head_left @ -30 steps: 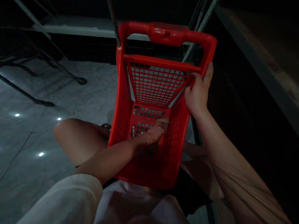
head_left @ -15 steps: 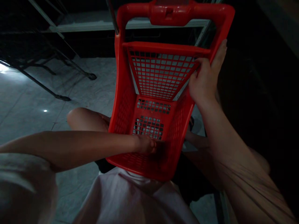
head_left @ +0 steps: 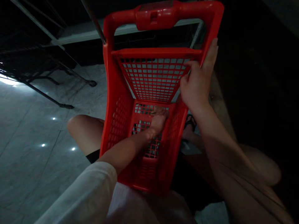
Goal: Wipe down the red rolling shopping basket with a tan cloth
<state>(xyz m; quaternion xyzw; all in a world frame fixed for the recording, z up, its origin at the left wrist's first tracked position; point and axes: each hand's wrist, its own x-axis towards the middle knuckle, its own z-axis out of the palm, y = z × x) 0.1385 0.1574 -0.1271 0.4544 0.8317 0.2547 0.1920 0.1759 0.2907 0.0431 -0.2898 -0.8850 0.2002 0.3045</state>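
The red basket (head_left: 149, 105) rests tilted on the person's lap. The right hand (head_left: 196, 84) grips its upper right rim. The left hand (head_left: 159, 118) reaches inside, fingers pressed flat on the mesh bottom, holding nothing; it seems to be wiping or checking there.

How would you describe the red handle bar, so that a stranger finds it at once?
Start from the red plastic mesh basket on the seated person's lap. At its far end, above the right hand, runs the red handle bar. Unlike the grid walls, it is smooth, solid and thicker in the middle.
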